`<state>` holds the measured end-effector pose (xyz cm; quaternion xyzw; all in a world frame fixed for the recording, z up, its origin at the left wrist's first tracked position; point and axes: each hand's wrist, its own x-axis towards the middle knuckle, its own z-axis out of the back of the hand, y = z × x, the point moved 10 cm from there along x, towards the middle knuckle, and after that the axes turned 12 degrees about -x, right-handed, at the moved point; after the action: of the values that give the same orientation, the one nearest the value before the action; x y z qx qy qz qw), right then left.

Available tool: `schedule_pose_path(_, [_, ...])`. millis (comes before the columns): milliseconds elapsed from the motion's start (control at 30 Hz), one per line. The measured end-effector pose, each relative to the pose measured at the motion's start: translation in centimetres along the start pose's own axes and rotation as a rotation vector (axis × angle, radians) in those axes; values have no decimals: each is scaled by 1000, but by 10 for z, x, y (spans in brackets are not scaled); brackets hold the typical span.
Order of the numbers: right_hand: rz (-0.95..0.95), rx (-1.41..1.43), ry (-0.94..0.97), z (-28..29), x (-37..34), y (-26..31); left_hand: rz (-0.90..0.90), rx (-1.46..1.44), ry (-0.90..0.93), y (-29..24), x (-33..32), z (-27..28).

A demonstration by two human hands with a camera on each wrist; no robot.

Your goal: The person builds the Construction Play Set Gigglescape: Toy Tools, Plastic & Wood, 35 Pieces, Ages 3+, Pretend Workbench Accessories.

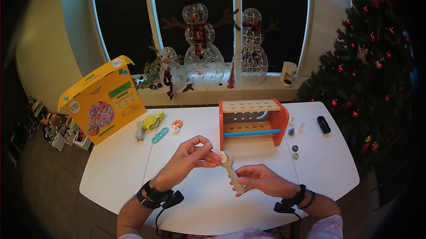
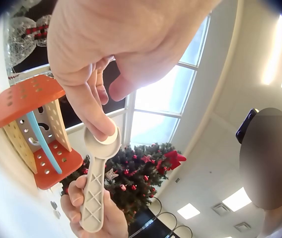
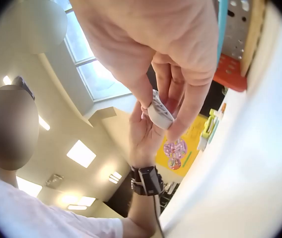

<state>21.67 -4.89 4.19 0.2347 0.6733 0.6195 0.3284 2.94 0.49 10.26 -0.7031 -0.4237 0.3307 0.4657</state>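
Note:
The right hand [image 1: 265, 181] grips the handle of a grey-beige toy wrench [image 1: 233, 176], its fingers and thumb on either side. The wrench stands tilted above the table's near part, its round head up and toward the left hand [image 1: 186, 158]. In the left wrist view a fingertip of the left hand [image 2: 116, 39] presses on a pale round piece [image 2: 107, 135] in the wrench's head, while its thumb is held away. Seen from the right wrist, the wrench [image 3: 159, 112] lies between the right hand's [image 3: 156, 34] thumb and fingers.
Behind the hands stands a red-sided toy workbench [image 1: 279, 123] with a blue bar. Left are a yellow box [image 1: 95, 101], a yellow-green toy [image 1: 153, 120], a teal strip [image 1: 160, 135] and an orange gear [image 1: 177, 123]. Pegs, grey round pieces and a black object [image 1: 323, 125] lie right.

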Motion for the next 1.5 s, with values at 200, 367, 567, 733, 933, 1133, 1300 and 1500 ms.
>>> schedule_pose_path(200, [-91,167,33,-6,4,-16,-9,32,-47,-2,2,19])
schedule_pose_path(367, [-172,173,-105,17,7,-41,-191,126,-253,-30,19,100])
schedule_pose_path(567, [-154,211,-150,37,17,-60,-305,798,-483,-30,50,218])
schedule_pose_path(733, [-111,212,-160,46,36,-56,-301,1146,-507,-1,79,249])
schedule_pose_path(933, [-65,237,-184,66,63,-66,-301,1141,-565,-3,91,247])
schedule_pose_path(1133, [-47,282,-264,83,87,-62,-489,1014,-540,-20,87,203])
schedule_pose_path(1300, [-20,252,-336,96,104,-53,-347,841,-379,3,120,182])
schedule_pose_path(1500, [-5,192,-319,100,120,-53,-351,951,-268,22,156,145])
